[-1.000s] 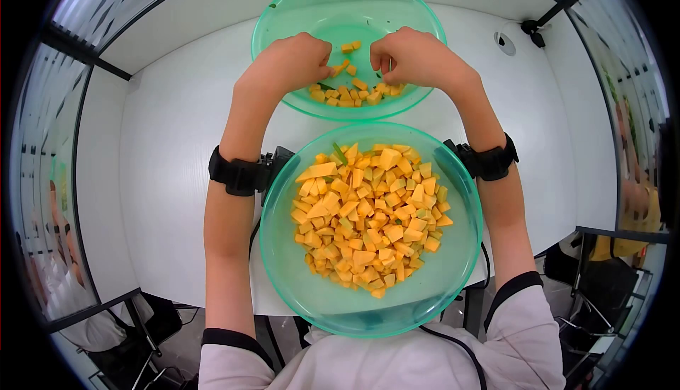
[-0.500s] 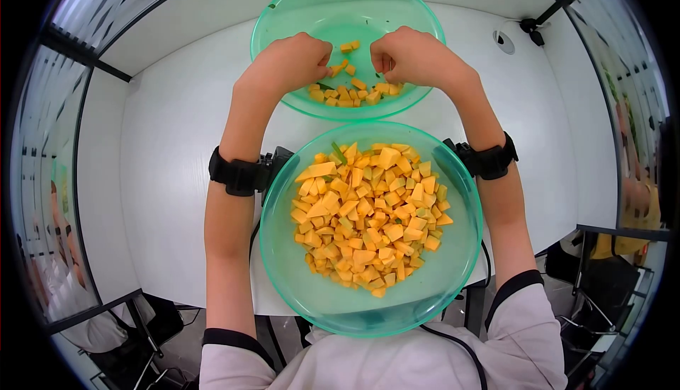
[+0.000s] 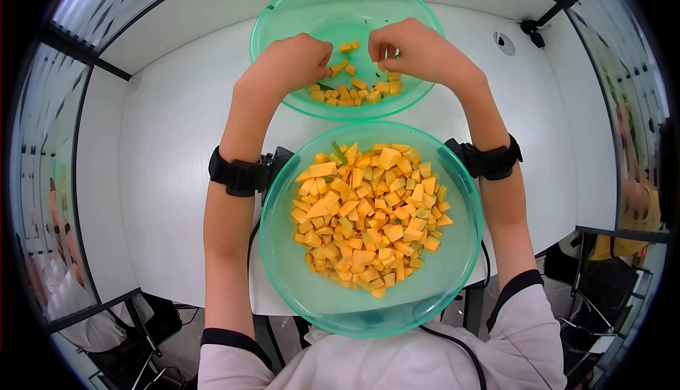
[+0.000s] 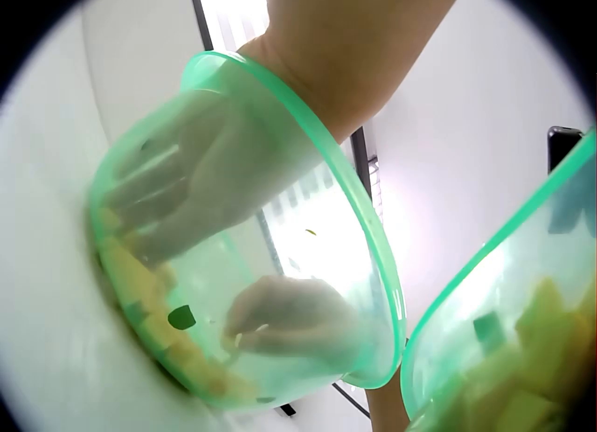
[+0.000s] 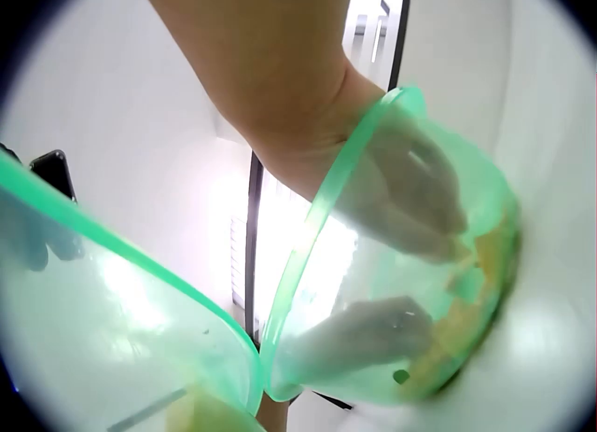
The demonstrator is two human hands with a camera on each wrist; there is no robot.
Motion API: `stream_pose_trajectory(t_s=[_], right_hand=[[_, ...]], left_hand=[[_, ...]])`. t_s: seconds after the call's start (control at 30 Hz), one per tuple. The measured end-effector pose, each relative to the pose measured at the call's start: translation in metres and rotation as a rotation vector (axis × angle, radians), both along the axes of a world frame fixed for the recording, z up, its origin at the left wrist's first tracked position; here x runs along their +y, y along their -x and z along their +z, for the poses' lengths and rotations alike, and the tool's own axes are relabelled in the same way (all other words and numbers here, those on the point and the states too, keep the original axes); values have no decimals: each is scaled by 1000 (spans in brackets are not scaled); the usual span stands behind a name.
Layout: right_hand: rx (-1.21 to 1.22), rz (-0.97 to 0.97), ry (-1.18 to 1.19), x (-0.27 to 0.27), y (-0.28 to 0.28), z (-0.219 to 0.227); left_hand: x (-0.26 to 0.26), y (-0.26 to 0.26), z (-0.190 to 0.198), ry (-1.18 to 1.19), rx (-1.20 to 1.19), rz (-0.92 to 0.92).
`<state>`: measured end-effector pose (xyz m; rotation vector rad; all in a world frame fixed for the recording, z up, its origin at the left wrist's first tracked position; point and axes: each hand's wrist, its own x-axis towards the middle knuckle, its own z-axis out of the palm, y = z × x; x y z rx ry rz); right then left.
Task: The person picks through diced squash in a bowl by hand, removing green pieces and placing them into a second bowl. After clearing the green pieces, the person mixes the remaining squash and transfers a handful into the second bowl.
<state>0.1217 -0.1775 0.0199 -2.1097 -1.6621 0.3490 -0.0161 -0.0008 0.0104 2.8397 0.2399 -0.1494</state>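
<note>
In the head view, the left hand reaches over the near left rim of the far green bowl, fingertips beside orange cubes. Through the bowl wall in the left wrist view, its fingers look loosely extended down to the pieces. The right hand hangs above the bowl's right side with bent fingers, thumb near the index; whether something small is between them cannot be seen. Orange cubes lie along the near side of this bowl, with dark green bits among them. Several more cubes lie in the middle.
A second green bowl, heaped with orange chunks and a few green pieces, stands nearer the body. Both bowls are close together on the white table. Low white walls surround the table, and a black clamp sits at the back right.
The right hand has risen slightly away from the cubes on the right, and its fingers have moved a little apart. The left hand has stayed almost still.
</note>
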Motion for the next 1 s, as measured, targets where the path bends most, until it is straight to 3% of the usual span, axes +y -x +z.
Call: stream_pose_trajectory(t_s=[0.13,0.23,0.37,0.43,0.53,0.63,0.73,0.83,0.93,1.0], right_hand=[[89,84,-124,-7,3,23],[359,307,-165,-16,9,47],[543,663,22,-24,14,67],[654,760,206,-26,19,69],[718,780,279,-29,22,68],[561,722,202,-27,19,63],[483,544,114,-20,13,55],[545,336,-36,-9,10,35],[198,186,-24,0,4,8],[90,144,2,3,3,-2]], left_hand=[[-1,1,1,-10,3,0],[-2,1,2,1,14,9],[0,1,1,10,9,0],[-1,0,2,-2,6,1],[-1,1,2,0,3,-5],[0,1,1,4,2,-5],[-1,1,3,6,8,-5],[-2,1,4,1,24,4],[-2,0,4,-15,38,9],[-2,1,3,-26,24,-9]])
